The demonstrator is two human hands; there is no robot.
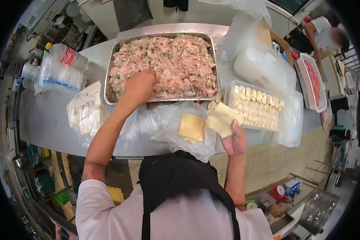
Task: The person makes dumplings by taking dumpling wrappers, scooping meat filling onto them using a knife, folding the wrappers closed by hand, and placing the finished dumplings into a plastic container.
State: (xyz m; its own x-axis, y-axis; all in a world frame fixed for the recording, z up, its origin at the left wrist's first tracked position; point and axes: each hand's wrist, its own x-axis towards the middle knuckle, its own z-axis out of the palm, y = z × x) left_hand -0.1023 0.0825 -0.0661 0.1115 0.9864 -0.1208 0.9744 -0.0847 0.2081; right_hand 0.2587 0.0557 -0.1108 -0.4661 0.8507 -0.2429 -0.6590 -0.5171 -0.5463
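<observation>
A deep metal tray [107,82] holds a mound of minced meat [164,60] flecked with green. My left hand [141,86] reaches over the tray's near edge, its fingers curled down at the meat; what they grip, if anything, is hidden. My right hand [235,141] holds up a square dumpling wrapper [222,120], thumb over its edge. Between my hands, a stack of wrappers [191,127] lies on a plastic sheet. Beyond my right hand stands a clear plastic container [256,128] filled with rows of folded dumplings [257,107].
A marked plastic bag [85,109] sits left of the tray. Behind it are a Coca-Cola bottle [69,57] and a bag of clear plastic [58,76]. Clear lids [264,66] lie at right. Farther right, another person [322,34] stands by a white basket [302,76] of meat.
</observation>
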